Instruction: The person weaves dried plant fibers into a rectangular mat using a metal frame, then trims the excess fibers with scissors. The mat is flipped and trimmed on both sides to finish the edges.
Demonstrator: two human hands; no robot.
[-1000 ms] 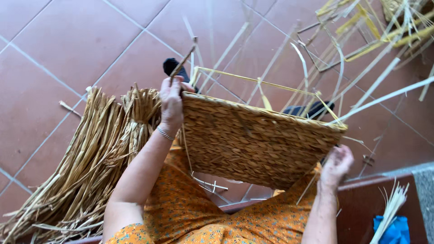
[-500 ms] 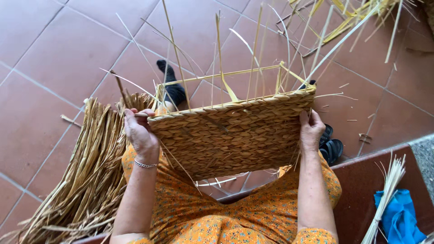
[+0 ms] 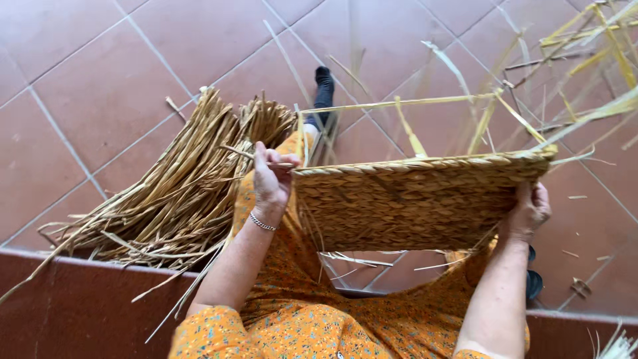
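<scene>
A half-woven rectangular straw basket [image 3: 405, 203] rests on my lap, its woven side facing me and loose upright strands rising from its wire frame. My left hand [image 3: 271, 181] grips the basket's upper left corner; a thin bracelet sits on that wrist. My right hand [image 3: 528, 211] holds the basket's right edge below the upper corner. My orange patterned dress [image 3: 292, 292] shows underneath.
A big bundle of dry straw [image 3: 179, 193] lies on the red tiled floor [image 3: 100, 86] to my left. A dark sandal [image 3: 323, 86] sits beyond the basket. More loose straw [image 3: 598, 60] spreads at the upper right. A dark red step edge [image 3: 86, 306] runs under me.
The basket has been turned and levelled in my lap, shifting right. Both hands moved with it, keeping their hold on its two ends.
</scene>
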